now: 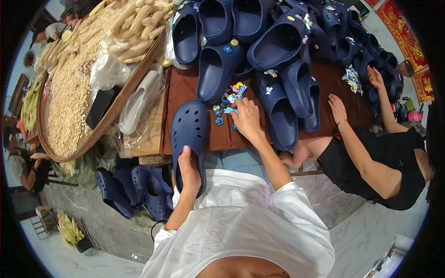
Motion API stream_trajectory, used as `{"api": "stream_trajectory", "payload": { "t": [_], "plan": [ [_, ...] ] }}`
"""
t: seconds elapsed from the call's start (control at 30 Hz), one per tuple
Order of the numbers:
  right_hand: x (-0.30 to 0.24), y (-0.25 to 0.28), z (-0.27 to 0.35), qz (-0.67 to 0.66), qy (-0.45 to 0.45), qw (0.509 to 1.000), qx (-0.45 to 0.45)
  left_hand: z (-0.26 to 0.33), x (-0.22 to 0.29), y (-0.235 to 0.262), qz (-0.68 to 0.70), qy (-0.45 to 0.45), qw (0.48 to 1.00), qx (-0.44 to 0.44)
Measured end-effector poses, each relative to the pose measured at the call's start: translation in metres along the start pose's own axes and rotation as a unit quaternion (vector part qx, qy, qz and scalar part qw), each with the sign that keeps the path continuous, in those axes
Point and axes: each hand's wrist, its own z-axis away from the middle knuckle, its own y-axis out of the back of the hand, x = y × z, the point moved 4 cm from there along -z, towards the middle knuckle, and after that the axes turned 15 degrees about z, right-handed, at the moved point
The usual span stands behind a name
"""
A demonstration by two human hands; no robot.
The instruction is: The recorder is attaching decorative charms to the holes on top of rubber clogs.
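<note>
My left hand (187, 169) grips a navy blue clog (189, 123) by its heel end, thumb over the opening. The clog's toe, pierced with round holes, points away from me at the table's edge. Close to its right side, my right hand (249, 121) bends its fingers down, with a light blue shoe charm (230, 110) at the fingertips. Just beyond lies a small heap of colourful charms (238, 91). Blue flower charms (219, 121) are scattered between the clog and this hand. The undersides of my right fingers are partly hidden.
Navy clogs with charms (277, 44) are piled on the brown tabletop (181, 85). Left stands a wide basket (99, 140) of corn kernels and cobs, beside a bagged pale shoe (140, 104). More clogs (153, 192) sit low left. A co-worker's arms (366, 162) rest at right near another charm heap (352, 79).
</note>
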Motion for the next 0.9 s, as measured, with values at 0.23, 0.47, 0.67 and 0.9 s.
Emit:
{"api": "stream_trajectory", "payload": {
  "t": [0.23, 0.47, 0.67, 0.9],
  "plan": [
    [-0.003, 0.017, -0.005, -0.121, 0.004, 0.991, 0.059, -0.032, 0.007, -0.006, 0.222, 0.075, 0.972, -0.031],
    [-0.048, 0.050, 0.005, -0.294, -0.021, 0.955, 0.037, -0.032, 0.001, -0.002, 0.157, 0.071, 0.985, 0.013],
    [-0.077, 0.047, 0.004, -0.271, 0.064, 0.953, 0.119, -0.004, 0.016, -0.011, 0.085, 0.085, 0.993, 0.020],
    [-0.084, 0.047, 0.004, -0.237, 0.105, 0.955, 0.145, 0.008, 0.012, 0.002, -0.014, 0.091, 0.996, 0.019]
  ]
}}
